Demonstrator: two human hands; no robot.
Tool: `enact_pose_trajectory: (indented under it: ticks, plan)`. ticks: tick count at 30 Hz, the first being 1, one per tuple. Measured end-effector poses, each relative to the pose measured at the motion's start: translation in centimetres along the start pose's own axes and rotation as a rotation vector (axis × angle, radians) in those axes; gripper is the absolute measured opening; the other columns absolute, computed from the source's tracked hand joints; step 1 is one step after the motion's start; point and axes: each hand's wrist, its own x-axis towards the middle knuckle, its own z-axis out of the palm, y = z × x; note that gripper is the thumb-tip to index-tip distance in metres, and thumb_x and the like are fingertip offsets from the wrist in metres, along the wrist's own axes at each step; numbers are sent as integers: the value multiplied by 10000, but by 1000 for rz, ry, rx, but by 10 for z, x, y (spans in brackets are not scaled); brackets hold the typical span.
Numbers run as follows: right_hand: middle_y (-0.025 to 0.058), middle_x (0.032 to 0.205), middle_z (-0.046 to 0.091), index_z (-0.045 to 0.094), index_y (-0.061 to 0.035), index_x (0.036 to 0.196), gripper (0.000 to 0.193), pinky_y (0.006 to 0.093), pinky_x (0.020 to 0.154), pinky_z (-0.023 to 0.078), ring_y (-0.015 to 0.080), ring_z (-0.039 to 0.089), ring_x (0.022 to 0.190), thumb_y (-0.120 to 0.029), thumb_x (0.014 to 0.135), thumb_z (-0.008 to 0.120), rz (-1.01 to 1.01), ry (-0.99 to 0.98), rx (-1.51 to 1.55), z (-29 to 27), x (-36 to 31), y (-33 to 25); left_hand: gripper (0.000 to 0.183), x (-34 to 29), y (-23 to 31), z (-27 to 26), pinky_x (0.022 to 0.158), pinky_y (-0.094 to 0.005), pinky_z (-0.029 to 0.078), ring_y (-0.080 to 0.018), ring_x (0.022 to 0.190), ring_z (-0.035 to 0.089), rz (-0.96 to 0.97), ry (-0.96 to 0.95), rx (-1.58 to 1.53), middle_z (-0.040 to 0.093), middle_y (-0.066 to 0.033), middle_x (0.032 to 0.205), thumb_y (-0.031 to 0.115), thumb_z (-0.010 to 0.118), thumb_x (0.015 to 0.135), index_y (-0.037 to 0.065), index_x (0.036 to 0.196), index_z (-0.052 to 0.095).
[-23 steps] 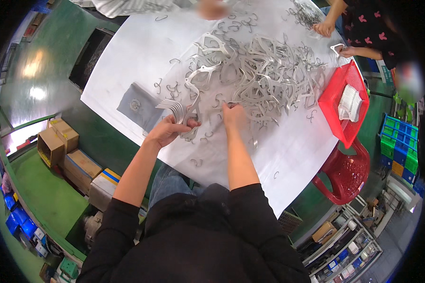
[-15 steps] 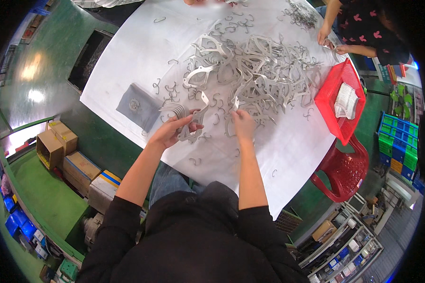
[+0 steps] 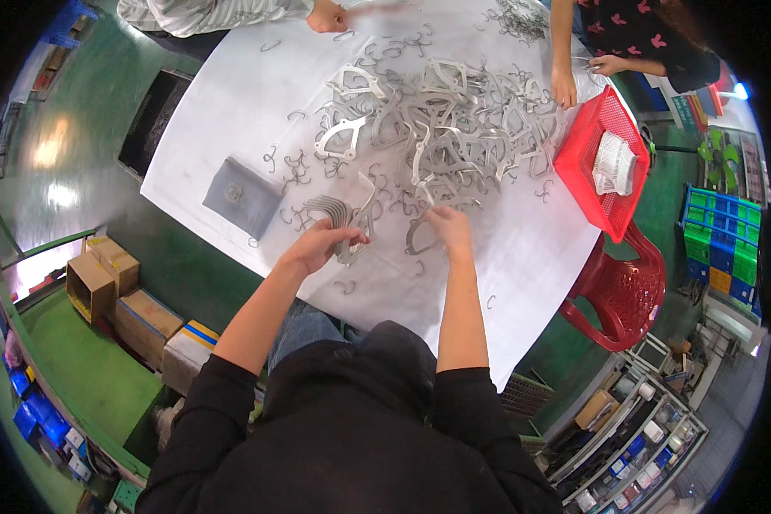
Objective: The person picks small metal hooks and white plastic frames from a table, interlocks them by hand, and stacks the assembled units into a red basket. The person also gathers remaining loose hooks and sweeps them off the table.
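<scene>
My left hand (image 3: 319,246) is closed on a flat silver metal bracket (image 3: 365,206), its upper arm standing above the fingers. Against that hand rests a fanned row of similar curved brackets (image 3: 327,205); whether the fingers also grip these I cannot tell. At the near edge of a large heap of open-framed metal brackets (image 3: 463,128), my right hand (image 3: 451,230) pinches another bracket (image 3: 414,237), a curved part of which shows left of the fingers. Small hook-shaped wire pieces (image 3: 296,166) lie scattered around the heap and beside my left hand.
A grey folded packet (image 3: 242,199) lies at the table's left. On the right, a red basket (image 3: 578,152) holds a stack of pale pieces (image 3: 613,164), with a red chair (image 3: 623,287) below. Co-workers' hands (image 3: 325,15) are at the far edge and the far right.
My right hand has moved slightly down and right, with a curved bracket now showing beside it. The left hand has turned a little. A far-right co-worker's hand has lowered toward the basket.
</scene>
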Motion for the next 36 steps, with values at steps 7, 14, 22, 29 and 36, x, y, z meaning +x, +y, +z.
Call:
enact_pose_trajectory:
  ticks: [7,14,22,29,36]
  plan:
    - [-10,828,639,635,-38,1004,191,207,665,438,65,565,708,-176,873,616,-63,-325,725,-21,-10,-12,249,-3,-5,3,825,-290,513,-236,917,648,34,65,7,659,-192,922,30,649,802,-95,987,540]
    - [19,829,657,657,-22,949,171,254,682,462,121,608,756,-166,873,606,16,-58,-273,-13,-6,-13,272,6,-15,4,825,-284,499,-217,903,647,32,66,18,663,-174,915,56,664,800,-93,993,544]
    - [-3,730,569,633,-22,1010,198,198,489,352,64,460,548,-177,903,571,133,-283,586,14,-33,-14,430,8,-30,8,846,-270,436,-160,920,613,86,11,176,648,-100,990,101,676,792,-39,1174,537]
    - [-30,594,480,644,-23,922,249,204,436,298,63,417,476,-265,896,596,183,-206,573,47,-47,-35,365,6,-35,22,815,-252,434,-109,867,583,66,52,443,642,-52,976,138,682,790,0,1117,599]
    - [8,613,516,647,-21,843,316,244,430,351,82,473,472,-336,867,624,27,-203,420,61,-58,-25,449,3,-24,27,820,-259,466,-129,893,606,-81,-38,72,629,-56,984,172,673,837,3,1213,496]
